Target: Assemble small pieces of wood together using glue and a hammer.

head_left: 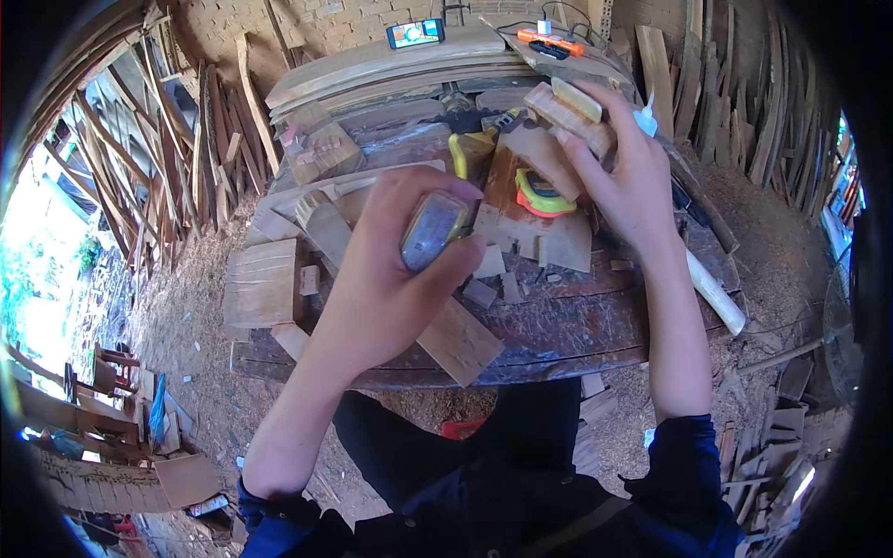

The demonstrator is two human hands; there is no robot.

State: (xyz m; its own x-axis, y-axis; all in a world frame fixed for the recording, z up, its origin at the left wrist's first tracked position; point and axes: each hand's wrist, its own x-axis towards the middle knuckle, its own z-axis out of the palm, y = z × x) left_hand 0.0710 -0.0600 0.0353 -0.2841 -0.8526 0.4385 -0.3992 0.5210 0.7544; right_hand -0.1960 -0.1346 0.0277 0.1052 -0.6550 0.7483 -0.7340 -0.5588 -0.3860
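My left hand (391, 270) is closed around a rounded grey-blue object (434, 228) with a yellowish edge, held above the near middle of the workbench (577, 321); its kind is not clear. At the far right of the bench, the thumb and fingers of my right hand (619, 153) grip a small wooden block (567, 110), which has a pale strip of wood (577, 99) on it. A yellow and red tape measure (544, 193) lies between my hands beside a flat board (539, 156). Beyond my left hand is a yellow-handled tool (458, 156), partly hidden.
Several wood offcuts (263, 279) cover the bench's left side. A phone (416, 33) and an orange tool (551, 42) rest on boards at the back. A small nozzle bottle (646, 119) stands beyond my right hand; a pale stick (716, 296) lies at the right edge. Planks (656, 84) lean against the walls.
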